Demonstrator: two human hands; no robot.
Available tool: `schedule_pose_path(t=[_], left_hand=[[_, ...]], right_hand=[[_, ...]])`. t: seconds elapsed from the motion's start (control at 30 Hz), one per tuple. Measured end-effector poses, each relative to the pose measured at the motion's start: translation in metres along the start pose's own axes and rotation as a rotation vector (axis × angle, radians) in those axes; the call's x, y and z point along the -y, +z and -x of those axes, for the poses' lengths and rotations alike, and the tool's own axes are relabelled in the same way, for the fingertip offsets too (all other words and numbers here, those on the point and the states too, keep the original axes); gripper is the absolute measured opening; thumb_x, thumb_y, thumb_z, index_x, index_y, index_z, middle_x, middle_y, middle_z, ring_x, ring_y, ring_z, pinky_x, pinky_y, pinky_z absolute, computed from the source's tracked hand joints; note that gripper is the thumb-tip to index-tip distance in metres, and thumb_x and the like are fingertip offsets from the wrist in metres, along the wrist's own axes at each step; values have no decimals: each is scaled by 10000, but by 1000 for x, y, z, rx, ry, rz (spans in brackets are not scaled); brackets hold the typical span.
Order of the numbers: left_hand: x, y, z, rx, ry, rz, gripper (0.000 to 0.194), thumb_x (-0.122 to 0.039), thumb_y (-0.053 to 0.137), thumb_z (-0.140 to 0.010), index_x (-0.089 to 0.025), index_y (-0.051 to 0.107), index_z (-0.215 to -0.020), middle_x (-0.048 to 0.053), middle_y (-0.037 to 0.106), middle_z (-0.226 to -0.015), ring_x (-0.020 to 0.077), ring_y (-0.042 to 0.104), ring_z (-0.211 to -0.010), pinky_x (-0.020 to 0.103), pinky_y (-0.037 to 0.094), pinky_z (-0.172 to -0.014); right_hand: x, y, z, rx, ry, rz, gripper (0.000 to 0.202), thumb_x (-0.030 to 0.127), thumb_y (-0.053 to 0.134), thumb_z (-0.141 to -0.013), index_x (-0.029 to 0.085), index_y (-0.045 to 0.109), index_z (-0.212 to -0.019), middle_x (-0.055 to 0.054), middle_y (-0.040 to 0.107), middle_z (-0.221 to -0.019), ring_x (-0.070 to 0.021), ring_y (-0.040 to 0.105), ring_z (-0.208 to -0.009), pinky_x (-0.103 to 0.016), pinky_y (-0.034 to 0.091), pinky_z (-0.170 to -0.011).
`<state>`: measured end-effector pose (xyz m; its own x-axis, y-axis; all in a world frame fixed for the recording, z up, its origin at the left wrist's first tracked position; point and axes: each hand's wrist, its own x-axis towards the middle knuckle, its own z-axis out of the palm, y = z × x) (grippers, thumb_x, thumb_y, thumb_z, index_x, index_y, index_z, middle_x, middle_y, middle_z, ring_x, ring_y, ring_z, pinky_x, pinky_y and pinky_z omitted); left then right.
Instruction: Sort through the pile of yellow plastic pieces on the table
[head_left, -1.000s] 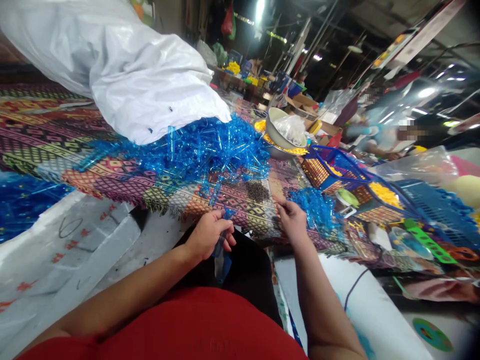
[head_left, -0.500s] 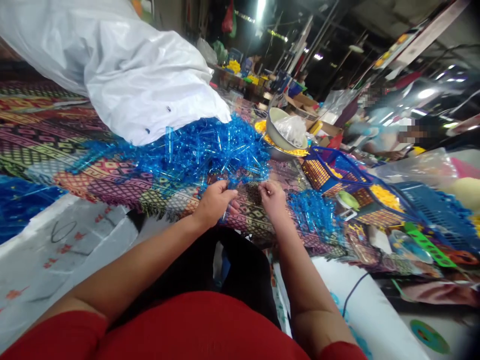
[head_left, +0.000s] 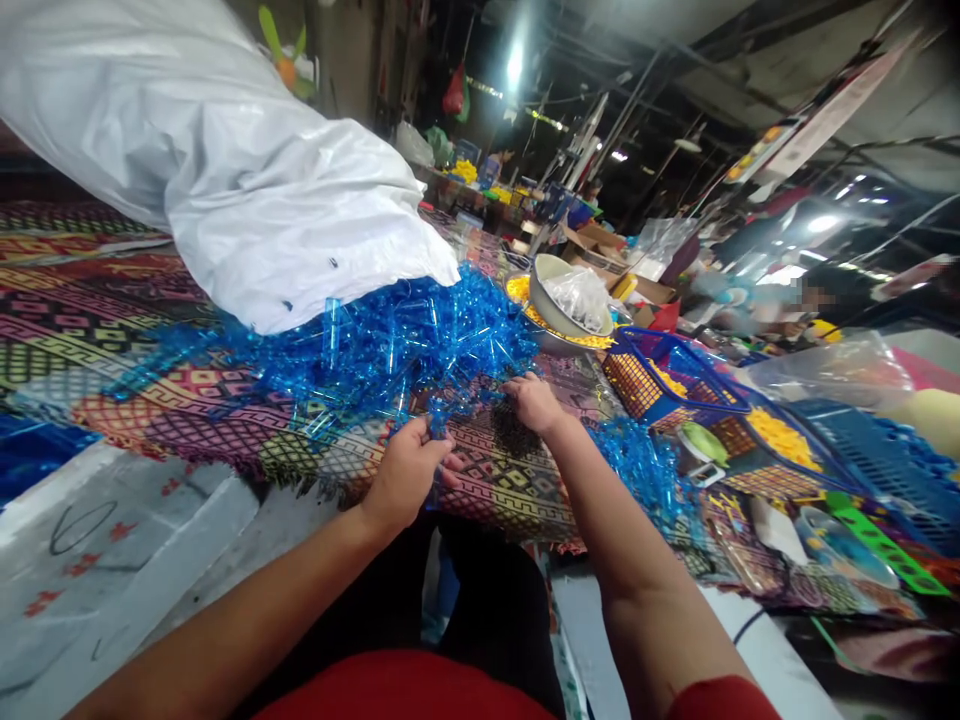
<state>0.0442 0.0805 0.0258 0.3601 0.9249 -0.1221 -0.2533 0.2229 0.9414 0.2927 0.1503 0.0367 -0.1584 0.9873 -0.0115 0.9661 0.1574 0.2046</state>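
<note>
My left hand (head_left: 409, 465) is closed around a clear blue plastic tube (head_left: 436, 420), its upper end showing above the thumb. Fingers curled together, my right hand (head_left: 534, 402) reaches to the far edge of a small heap of tiny dark pieces (head_left: 517, 432). Whatever lies between those fingertips is too small to make out. Beyond both hands spreads a large pile of blue plastic tubes (head_left: 390, 345), spilling from the mouth of a white sack (head_left: 292, 200). More blue tubes (head_left: 637, 465) lie to the right of my right forearm.
A patterned woven mat (head_left: 255, 440) covers the table. Rightward stand a bowl (head_left: 541, 290) with a clear bag, blue baskets (head_left: 637, 375) of yellow pieces, and a green perforated strip (head_left: 889, 545). White boxes (head_left: 142, 560) sit below the front edge. Another person (head_left: 757, 300) is at the back right.
My right hand has moved from beside my left hand to the far side of the dark heap. My left hand keeps its closed grip, with the blue tube showing more clearly. The view has tilted upward.
</note>
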Motion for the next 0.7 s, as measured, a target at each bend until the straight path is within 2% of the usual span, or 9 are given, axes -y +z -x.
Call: schedule_pose_path(t=[0.07, 0.17, 0.3, 0.37, 0.43, 0.57, 0.7], left_hand=[[-1, -5, 3, -23, 30, 43, 159, -241, 549, -732, -139, 518, -850, 33, 616, -669, 128, 596, -494, 237, 482, -478], [-10, -14, 8, -69, 58, 117, 170, -241, 573, -713, -139, 518, -838, 30, 615, -697, 131, 603, -516, 236, 482, -467], [-26, -28, 16, -164, 49, 200, 185, -224, 605, -669, -130, 509, -797, 31, 603, -721, 148, 615, -552, 238, 480, -437], [-31, -35, 19, -203, 44, 223, 183, -210, 606, -661, -129, 505, -790, 23, 595, -711, 146, 612, -542, 239, 480, -427], [-33, -41, 22, -221, 47, 246, 188, -190, 608, -656, -130, 507, -803, 19, 591, -714, 147, 616, -550, 227, 474, -418], [-30, -53, 28, -229, 59, 274, 209, -162, 610, -656, -135, 521, -844, 14, 595, -743, 125, 611, -551, 200, 465, -416], [-32, -66, 31, -275, 93, 286, 191, -155, 603, -663, -146, 528, -838, 3, 591, -729, 115, 606, -543, 197, 472, -425]], right_hand=[[-4, 1, 2, -38, -4, -41, 305, 117, 460, -778, 192, 629, -1020, -94, 625, -986, -220, 476, -954, -305, 371, -779], [-1, 1, 9, -167, 16, -163, 282, 164, 487, -788, 165, 618, -1038, -100, 624, -986, -210, 516, -932, -301, 388, -786], [22, 7, 20, -267, 169, -491, 442, 235, 565, -747, 157, 513, -1180, -62, 649, -890, -167, 579, -746, -273, 437, -667], [36, 9, 25, -278, 258, -565, 487, 277, 593, -730, 151, 497, -1190, -50, 651, -832, -164, 580, -687, -270, 439, -620], [47, 6, 28, -265, 272, -509, 426, 294, 593, -737, 158, 539, -1137, -69, 650, -849, -178, 585, -712, -280, 436, -642], [67, -14, 31, -209, 183, -228, 267, 330, 500, -814, 184, 616, -1005, -117, 615, -968, -214, 572, -814, -308, 411, -706], [88, -29, 23, -200, 2, -81, 313, 334, 418, -861, 226, 569, -1113, -105, 582, -1058, -245, 485, -965, -341, 377, -788]])
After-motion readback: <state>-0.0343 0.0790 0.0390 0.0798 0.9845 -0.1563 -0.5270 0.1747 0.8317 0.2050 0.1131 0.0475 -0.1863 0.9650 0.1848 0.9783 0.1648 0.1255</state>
